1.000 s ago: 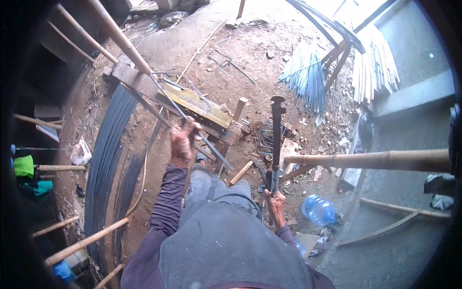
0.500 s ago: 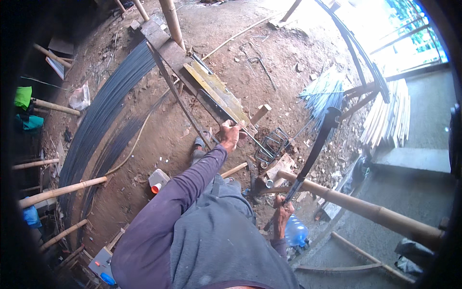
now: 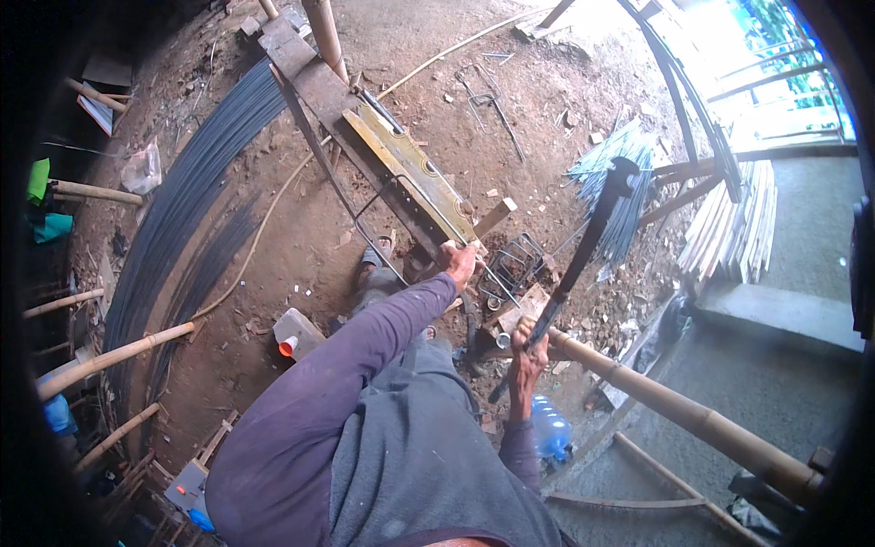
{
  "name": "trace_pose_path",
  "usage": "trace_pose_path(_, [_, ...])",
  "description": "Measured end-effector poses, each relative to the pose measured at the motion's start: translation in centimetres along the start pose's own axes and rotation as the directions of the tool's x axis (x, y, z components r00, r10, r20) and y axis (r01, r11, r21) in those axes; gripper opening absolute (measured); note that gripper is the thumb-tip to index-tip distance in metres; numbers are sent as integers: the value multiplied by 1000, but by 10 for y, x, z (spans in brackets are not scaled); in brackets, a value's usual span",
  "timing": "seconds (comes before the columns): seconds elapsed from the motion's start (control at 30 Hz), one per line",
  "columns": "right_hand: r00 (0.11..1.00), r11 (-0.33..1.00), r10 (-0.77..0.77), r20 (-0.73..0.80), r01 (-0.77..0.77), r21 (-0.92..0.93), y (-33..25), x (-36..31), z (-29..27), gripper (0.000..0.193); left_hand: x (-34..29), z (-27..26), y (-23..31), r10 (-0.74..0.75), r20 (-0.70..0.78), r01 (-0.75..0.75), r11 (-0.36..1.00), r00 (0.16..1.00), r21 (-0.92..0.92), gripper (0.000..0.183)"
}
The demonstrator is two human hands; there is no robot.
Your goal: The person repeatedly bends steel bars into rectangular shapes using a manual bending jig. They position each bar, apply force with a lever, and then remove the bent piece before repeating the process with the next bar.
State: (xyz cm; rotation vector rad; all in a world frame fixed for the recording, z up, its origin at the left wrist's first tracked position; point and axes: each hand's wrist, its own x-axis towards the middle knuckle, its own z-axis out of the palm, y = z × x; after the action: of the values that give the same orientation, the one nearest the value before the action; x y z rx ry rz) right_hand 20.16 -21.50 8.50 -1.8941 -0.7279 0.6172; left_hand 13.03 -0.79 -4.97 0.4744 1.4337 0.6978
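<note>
My left hand [image 3: 462,264] is closed at the near end of a narrow wooden bench [image 3: 321,91], pinching a thin steel rod [image 3: 499,276]. A yellow metal angle piece [image 3: 415,173] lies along the bench top, next to that hand. Over the bench's left edge hangs a bent dark rod [image 3: 363,211]; whether it joins the held one I cannot tell. My right hand [image 3: 527,357] grips a long dark bar-bending wrench [image 3: 583,246] by its shaft. The wrench's notched head points up and away, raised clear of the bench.
Long dark rebar [image 3: 196,182] lies bundled at left. Bent stirrups [image 3: 518,260] sit beyond my hands. A bamboo pole [image 3: 684,406] crosses at right, beside a blue-tinted plastic bottle [image 3: 550,428]. Cut rods [image 3: 615,173] are piled at far right. A grey container [image 3: 301,333] stands left.
My left hand has moved right and slightly nearer. My right hand has risen, carrying the wrench up and a little left. A bent rod now shows over the bench's left edge.
</note>
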Motion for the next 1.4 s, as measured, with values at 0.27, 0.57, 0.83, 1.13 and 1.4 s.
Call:
trace_pose_path(0.27, [925, 892, -204, 322, 311, -329, 76, 76, 43, 29, 32, -13, -15, -34, 154, 3, 981, 988, 194, 32])
trace_pose_path(0.57, [731, 724, -264, 629, 581, -372, 130, 98, 36, 33, 32, -27, -17, 41, 162, -78, 970, 986, 232, 42])
trace_pose_path(0.83, [788, 706, -103, 607, 488, -513, 146, 91, 36, 38, 67, -171, 77, 600, -185, -396, 698, 778, 597, 47])
trace_pose_path(1.13, [893, 944, 39, 448, 114, -309, 139, 81, 48, 33, 158, -234, 93, 284, 214, -330, 467, 935, 820, 50])
trace_pose_path(1.4, [883, 887, -88, 460, 280, -368, 136, 78, 59, 23, 172, -215, 123, -33, 203, -121, 704, 979, 700, 52])
